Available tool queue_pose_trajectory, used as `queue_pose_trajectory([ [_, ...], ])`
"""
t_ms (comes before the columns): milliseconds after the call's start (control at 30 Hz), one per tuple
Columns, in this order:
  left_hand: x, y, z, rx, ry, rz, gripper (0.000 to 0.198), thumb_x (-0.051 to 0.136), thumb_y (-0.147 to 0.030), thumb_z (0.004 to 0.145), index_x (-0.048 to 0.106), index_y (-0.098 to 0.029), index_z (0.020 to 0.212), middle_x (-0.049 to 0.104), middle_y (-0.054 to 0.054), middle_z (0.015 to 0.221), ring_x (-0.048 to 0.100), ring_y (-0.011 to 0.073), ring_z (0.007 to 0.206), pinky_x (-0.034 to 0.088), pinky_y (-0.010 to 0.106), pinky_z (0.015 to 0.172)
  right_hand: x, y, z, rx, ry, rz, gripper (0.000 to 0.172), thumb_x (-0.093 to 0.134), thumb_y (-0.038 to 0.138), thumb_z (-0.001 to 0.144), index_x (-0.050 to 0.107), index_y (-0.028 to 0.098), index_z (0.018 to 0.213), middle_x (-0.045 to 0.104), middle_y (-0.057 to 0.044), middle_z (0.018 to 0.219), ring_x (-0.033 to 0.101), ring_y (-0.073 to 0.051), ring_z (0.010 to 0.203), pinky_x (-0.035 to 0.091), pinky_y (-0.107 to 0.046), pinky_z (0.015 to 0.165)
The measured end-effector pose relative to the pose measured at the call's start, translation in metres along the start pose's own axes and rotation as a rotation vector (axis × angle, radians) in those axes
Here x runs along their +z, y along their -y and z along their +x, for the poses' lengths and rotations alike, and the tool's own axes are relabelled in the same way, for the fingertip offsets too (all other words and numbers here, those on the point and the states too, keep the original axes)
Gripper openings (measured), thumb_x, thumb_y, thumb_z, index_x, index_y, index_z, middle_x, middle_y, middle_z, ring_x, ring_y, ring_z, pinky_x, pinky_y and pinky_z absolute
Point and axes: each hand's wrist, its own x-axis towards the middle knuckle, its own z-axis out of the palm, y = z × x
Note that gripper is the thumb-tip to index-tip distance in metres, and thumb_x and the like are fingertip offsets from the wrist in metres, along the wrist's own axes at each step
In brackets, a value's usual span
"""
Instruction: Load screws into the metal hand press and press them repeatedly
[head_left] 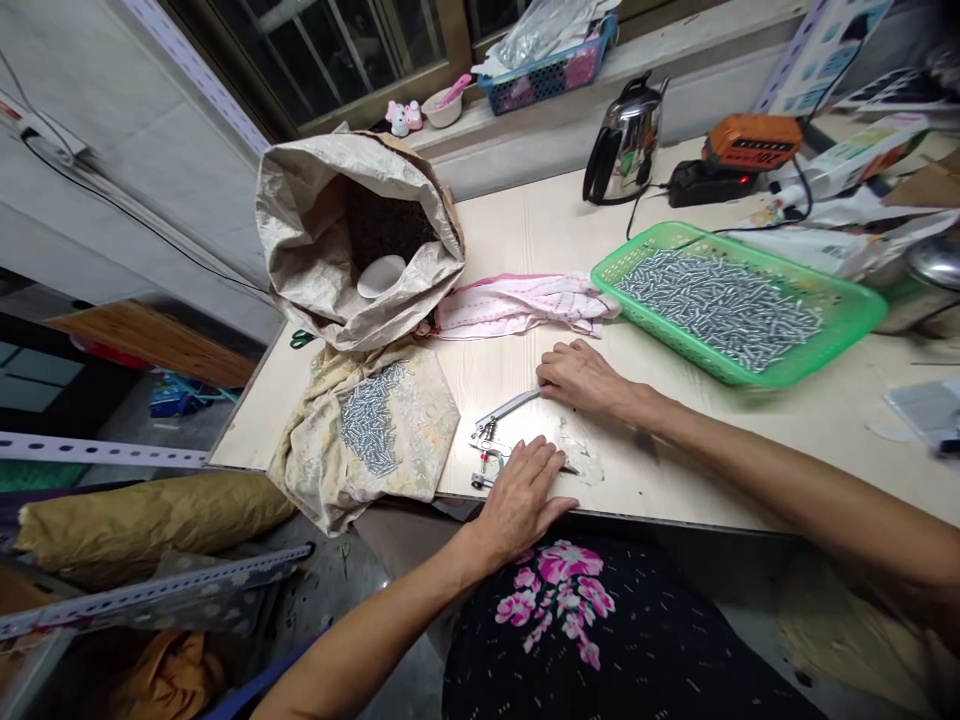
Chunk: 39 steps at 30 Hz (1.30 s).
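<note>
Left hand (525, 495) lies flat on the small metal lever tool (489, 447), fingers (541, 462) released and spread, none curled round it. The tool sits just under and ahead of those fingers, right at the near desk (675, 470) edge.

Right hand (581, 378) is palm-down, fingertips (551, 375) at the free end of the tool's lever (510, 405). Can't tell if they grasp it or just rest on it.

Doing it well, my read:
- left palm should bear down on the tool base so it can't skate
- right fingers should work at the lever's far tip, with a straight stroke and no twist
- left fingertips should stay clear of the lever's path

Edges and room:
- the near desk edge is directly under the left wrist, with part of the tool touching or just overhanging it, so the margin is thin
- floral cloth (420, 400) with a pile of metal pins (371, 425) is just left of the left fingers and drapes over the edge
- a clear plastic scrap (581, 460) lies just right of the left fingers
- green basket (847, 330) of pins is right of and beyond the right fingers, apart from them
- pink cloth (517, 300) and paper sack (315, 230) are beyond both hands
- open desk lies between the right fingers and the pink cloth, and along the right forearm
</note>
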Motion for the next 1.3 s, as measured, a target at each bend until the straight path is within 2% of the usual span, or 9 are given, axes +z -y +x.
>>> queue_pose_trajectory([
  [133, 0.005, 0.002, -0.003, 0.003, 0.002, 0.029, 0.055, 0.047, -0.045, 0.095, 0.041, -0.012, 0.138, 0.053, 0.02, 0.137, 0.043, 0.0316, 0.135, 0.037, 0.051, 0.111, -0.003, 0.052, 0.01, -0.269, 0.018, 0.037, 0.013, 0.059, 0.027, 0.09, 0.068, 0.024, 0.098, 0.061, -0.005, 0.101, 0.047, -0.021, 0.095, 0.028, -0.034, 0.074],
  [267, 0.016, 0.004, -0.012, -0.095, 0.062, 0.083, 0.048, 0.044, -0.051, 0.094, 0.058, -0.014, 0.121, 0.067, 0.018, 0.113, 0.063, 0.032, 0.108, 0.053, 0.046, 0.09, 0.015, 0.095, 0.025, -0.525, 0.091, -0.008, 0.01, 0.063, 0.026, 0.086, 0.069, 0.023, 0.08, 0.06, -0.006, 0.098, 0.043, -0.024, 0.098, 0.028, -0.035, 0.072],
  [467, 0.035, 0.012, -0.022, -0.051, -0.13, 0.242, 0.037, 0.043, -0.046, 0.095, 0.066, -0.021, 0.109, 0.073, 0.012, 0.091, 0.07, 0.0273, 0.083, 0.058, 0.041, 0.078, 0.031, 0.098, 0.036, -0.613, 0.067, -0.001, 0.011, 0.06, 0.019, 0.086, 0.064, 0.021, 0.075, 0.06, -0.005, 0.1, 0.044, -0.023, 0.099, 0.031, -0.036, 0.072],
  [633, 0.041, 0.034, -0.019, 0.076, -0.262, 0.336, 0.035, 0.047, -0.041, 0.093, 0.062, -0.026, 0.121, 0.074, 0.009, 0.096, 0.071, 0.0283, 0.088, 0.06, 0.038, 0.076, 0.019, 0.105, 0.037, -0.643, -0.035, 0.242, 0.02, 0.045, 0.036, 0.098, 0.06, 0.023, 0.098, 0.064, 0.001, 0.102, 0.052, -0.013, 0.092, 0.037, -0.028, 0.079],
  [767, 0.035, 0.036, -0.011, 0.177, -0.268, 0.331, 0.052, 0.05, -0.036, 0.092, 0.045, -0.024, 0.142, 0.069, 0.011, 0.118, 0.066, 0.0299, 0.107, 0.058, 0.041, 0.088, -0.031, 0.082, 0.027, -0.254, -0.29, 0.165, 0.025, 0.036, 0.031, 0.101, 0.059, 0.02, 0.102, 0.066, -0.001, 0.1, 0.054, -0.015, 0.088, 0.04, -0.029, 0.076],
  [900, 0.03, 0.024, -0.003, 0.139, -0.288, 0.3, 0.067, 0.047, -0.028, 0.093, 0.019, -0.022, 0.154, 0.055, 0.011, 0.139, 0.051, 0.0294, 0.13, 0.048, 0.046, 0.104, -0.084, 0.0, -0.012, 0.269, -0.455, 0.111, 0.025, 0.039, 0.025, 0.1, 0.061, 0.016, 0.106, 0.063, -0.007, 0.103, 0.056, -0.016, 0.095, 0.042, -0.03, 0.081],
  [1067, 0.032, 0.023, -0.002, 0.155, -0.285, 0.305, 0.068, 0.048, -0.028, 0.092, 0.019, -0.022, 0.154, 0.055, 0.008, 0.139, 0.051, 0.0273, 0.13, 0.048, 0.041, 0.106, -0.096, -0.094, -0.079, 0.768, -0.155, -0.096, 0.034, 0.051, 0.033, 0.094, 0.053, 0.02, 0.125, 0.053, -0.012, 0.119, 0.058, -0.024, 0.1, 0.045, -0.036, 0.08],
  [1167, 0.036, 0.028, -0.001, 0.161, -0.327, 0.281, 0.066, 0.047, -0.026, 0.093, 0.021, -0.023, 0.153, 0.058, 0.008, 0.136, 0.051, 0.026, 0.13, 0.044, 0.041, 0.109, -0.085, -0.118, -0.099, 0.971, -0.073, -0.136, 0.042, 0.049, 0.038, 0.094, 0.047, 0.019, 0.13, 0.05, -0.016, 0.121, 0.058, -0.029, 0.103, 0.044, -0.039, 0.083],
  [1300, 0.04, 0.031, 0.001, 0.204, -0.389, 0.278, 0.062, 0.048, -0.024, 0.094, 0.027, -0.02, 0.152, 0.061, 0.009, 0.132, 0.05, 0.0234, 0.131, 0.034, 0.04, 0.116, -0.073, -0.126, -0.087, 1.021, -0.05, -0.09, 0.039, 0.045, 0.037, 0.095, 0.049, 0.018, 0.128, 0.048, -0.017, 0.123, 0.06, -0.029, 0.102, 0.044, -0.038, 0.083],
])
